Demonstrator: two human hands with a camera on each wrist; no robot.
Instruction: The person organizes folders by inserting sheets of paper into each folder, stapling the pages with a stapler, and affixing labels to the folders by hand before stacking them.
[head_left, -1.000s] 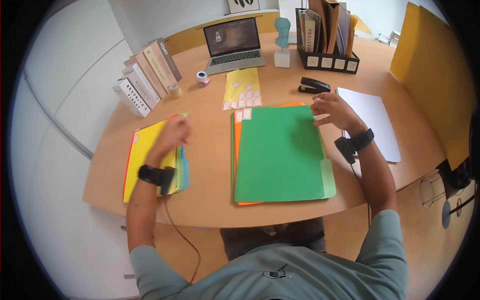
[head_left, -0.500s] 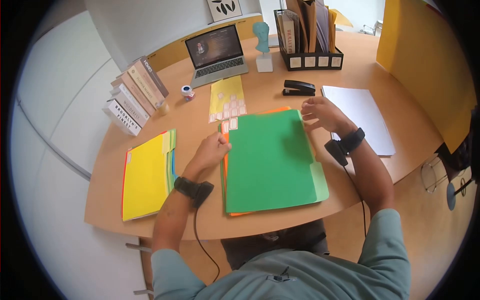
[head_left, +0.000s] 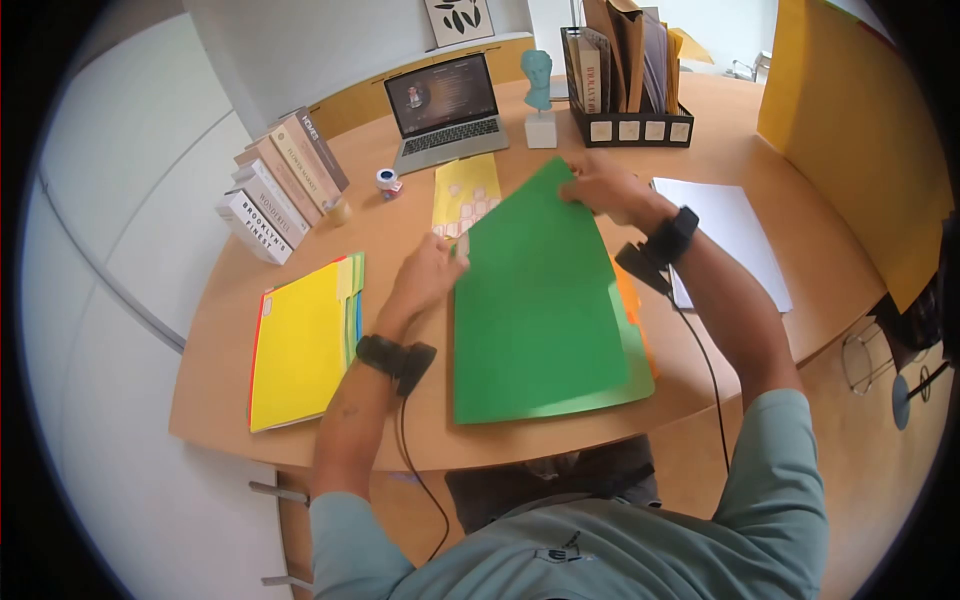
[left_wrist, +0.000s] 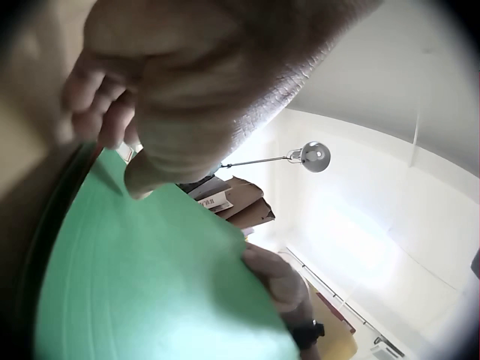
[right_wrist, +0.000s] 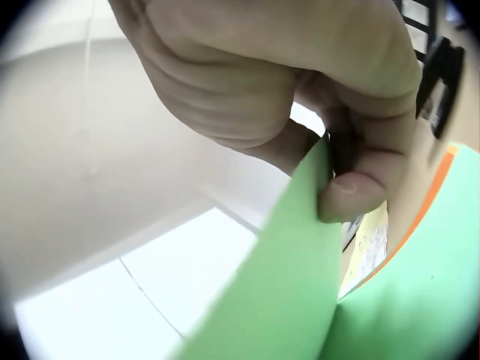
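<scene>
The green folder (head_left: 540,320) is raised at its far right corner, where my right hand (head_left: 605,190) pinches it between thumb and fingers. In the right wrist view, that lifted green sheet (right_wrist: 277,277) stands over another green surface (right_wrist: 435,262) with an orange edge. My left hand (head_left: 425,275) holds the folder's far left corner; the left wrist view has the thumb (left_wrist: 146,176) on top and fingers curled at the edge. An orange folder (head_left: 630,290) peeks out at the right side below.
Yellow folders (head_left: 300,340) lie at left. Beyond the hands are a yellow label sheet (head_left: 465,180), a small jar (head_left: 389,184), a laptop (head_left: 450,110), a bust (head_left: 537,85) and a black file organizer (head_left: 640,130). White paper (head_left: 735,240) lies right; books (head_left: 285,190) stand left.
My left hand has gone from the yellow folders to the green folder's left corner. My right hand has gripped the far right corner and raised it up and leftward.
</scene>
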